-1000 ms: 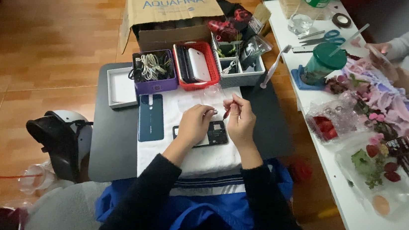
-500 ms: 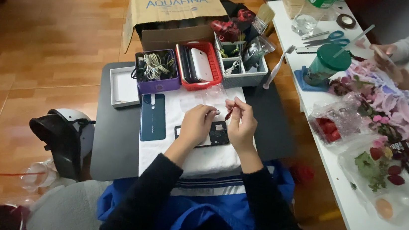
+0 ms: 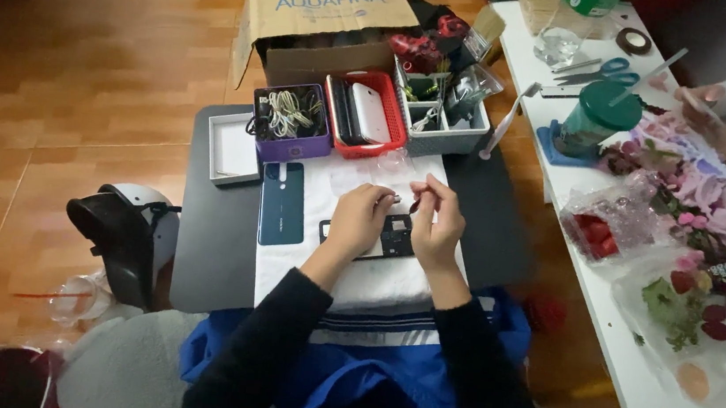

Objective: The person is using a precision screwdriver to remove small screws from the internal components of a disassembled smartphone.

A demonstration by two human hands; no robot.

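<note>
Head view showed the left hand (image 3: 361,222) curled on the open black phone (image 3: 395,236); I could not tell if it pinched anything. The right hand (image 3: 434,224) gripped a thin tool (image 3: 416,206), maybe tweezers. It looked like picking at tiny parts inside, which calls for steady fingers. The phone lay sideways on the white towel (image 3: 321,271), long side left to right, beside a blue back cover (image 3: 283,203)

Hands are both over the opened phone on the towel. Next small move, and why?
Probably bring the right hand down so the thin tool it pinches meets the opened phone. The left hand rests on the phone's left part, steadying it, and the tool tip hangs just above the phone's top edge. What the tip targets is too small to tell.
</note>
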